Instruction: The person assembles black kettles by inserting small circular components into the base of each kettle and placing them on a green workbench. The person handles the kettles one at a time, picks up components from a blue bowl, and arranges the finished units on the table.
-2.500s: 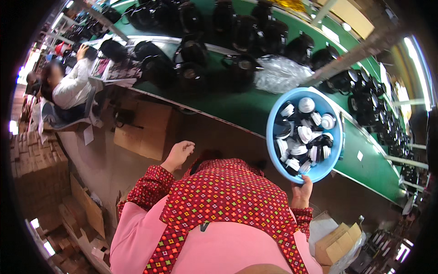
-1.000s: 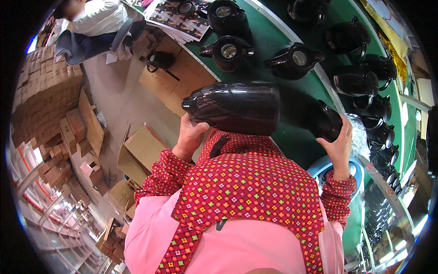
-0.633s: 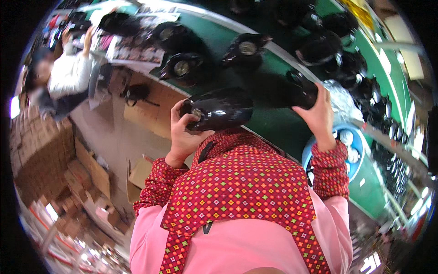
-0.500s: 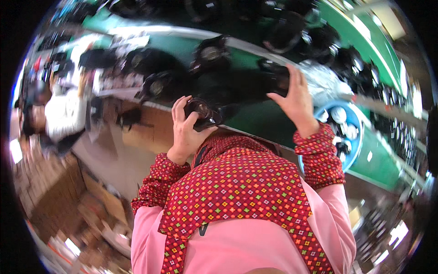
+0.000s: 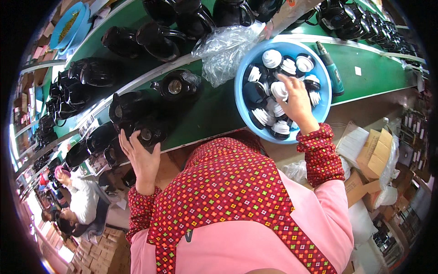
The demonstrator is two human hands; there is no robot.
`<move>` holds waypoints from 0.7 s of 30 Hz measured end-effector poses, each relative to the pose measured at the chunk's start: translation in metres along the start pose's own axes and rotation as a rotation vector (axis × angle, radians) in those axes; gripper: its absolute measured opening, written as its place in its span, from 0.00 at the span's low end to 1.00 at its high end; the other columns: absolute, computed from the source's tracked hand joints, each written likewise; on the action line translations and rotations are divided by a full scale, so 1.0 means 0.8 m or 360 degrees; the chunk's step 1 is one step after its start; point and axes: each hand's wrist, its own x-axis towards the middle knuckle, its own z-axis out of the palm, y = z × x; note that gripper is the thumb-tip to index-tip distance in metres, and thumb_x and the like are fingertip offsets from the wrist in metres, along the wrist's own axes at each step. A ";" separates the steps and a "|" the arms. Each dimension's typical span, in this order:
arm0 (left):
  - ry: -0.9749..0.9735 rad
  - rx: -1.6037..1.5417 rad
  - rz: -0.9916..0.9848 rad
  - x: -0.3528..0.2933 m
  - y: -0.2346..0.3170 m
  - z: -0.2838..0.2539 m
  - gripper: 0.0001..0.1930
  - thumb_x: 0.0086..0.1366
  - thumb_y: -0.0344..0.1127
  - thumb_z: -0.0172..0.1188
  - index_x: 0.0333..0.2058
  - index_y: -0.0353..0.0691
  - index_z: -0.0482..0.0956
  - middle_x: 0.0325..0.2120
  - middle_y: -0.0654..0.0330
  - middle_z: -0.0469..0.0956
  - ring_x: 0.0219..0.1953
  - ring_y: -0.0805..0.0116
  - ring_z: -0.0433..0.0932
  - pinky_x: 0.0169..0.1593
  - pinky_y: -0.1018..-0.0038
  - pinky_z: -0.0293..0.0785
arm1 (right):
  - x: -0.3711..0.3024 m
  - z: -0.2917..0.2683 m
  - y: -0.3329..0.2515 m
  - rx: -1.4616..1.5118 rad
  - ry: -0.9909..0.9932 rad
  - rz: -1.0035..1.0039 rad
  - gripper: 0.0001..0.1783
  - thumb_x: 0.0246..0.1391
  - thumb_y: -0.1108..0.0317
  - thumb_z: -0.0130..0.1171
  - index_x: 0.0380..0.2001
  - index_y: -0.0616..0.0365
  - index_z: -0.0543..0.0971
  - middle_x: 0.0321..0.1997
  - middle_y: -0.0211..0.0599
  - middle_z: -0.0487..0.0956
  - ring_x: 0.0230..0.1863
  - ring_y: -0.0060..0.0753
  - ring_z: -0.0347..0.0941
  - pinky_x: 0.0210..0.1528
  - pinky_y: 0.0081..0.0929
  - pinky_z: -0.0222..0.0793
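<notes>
My right hand (image 5: 297,102) reaches into a round blue basin (image 5: 328,86) of black stoppers with white screw threads. Its thumb and fingers are bent around one white-threaded stopper (image 5: 278,91). At the bench's near edge my left hand (image 5: 144,160) has its fingers spread, with nothing held. Its fingertips are beside a black jug (image 5: 151,132) whose open mouth shows; whether they touch it I cannot tell. Another open black jug (image 5: 175,86) stands farther back, between the left hand and the basin.
Clear plastic bags (image 5: 230,50) lie left of the basin. Right of it rests a green tool (image 5: 331,71) with a dark nozzle. More black jugs (image 5: 159,39) line the conveyor behind a metal rail. Cartons (image 5: 376,153) stand at the right; a seated person (image 5: 82,205) is at the left.
The view has swung right. My left hand has let go of the dark, round-mouthed jug it was touching and opened. My right hand has moved from beside a black jug into the basin of stoppers.
</notes>
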 end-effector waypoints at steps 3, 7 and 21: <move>0.0074 -0.0366 0.0372 0.037 0.084 -0.009 0.36 0.53 0.31 0.77 0.61 0.40 0.75 0.71 0.42 0.62 0.74 0.39 0.59 0.76 0.50 0.57 | 0.009 0.032 -0.020 -0.0231 -0.0217 -0.0143 0.44 0.42 0.68 0.75 0.67 0.42 0.75 0.63 0.48 0.76 0.64 0.56 0.72 0.62 0.47 0.75; -0.0491 -0.0799 0.0997 0.076 0.196 0.078 0.38 0.56 0.37 0.77 0.65 0.39 0.72 0.67 0.41 0.68 0.70 0.41 0.68 0.74 0.51 0.63 | 0.021 0.025 -0.039 -0.0091 -0.0293 -0.0175 0.45 0.39 0.68 0.77 0.66 0.45 0.77 0.60 0.51 0.76 0.61 0.59 0.74 0.61 0.48 0.75; -0.0383 -0.0601 0.1330 0.085 0.276 0.225 0.06 0.65 0.33 0.58 0.38 0.39 0.79 0.40 0.52 0.79 0.46 0.53 0.82 0.46 0.57 0.82 | 0.005 -0.031 -0.010 0.1429 0.0559 0.0459 0.14 0.75 0.58 0.57 0.48 0.58 0.74 0.31 0.23 0.70 0.31 0.16 0.67 0.31 0.20 0.64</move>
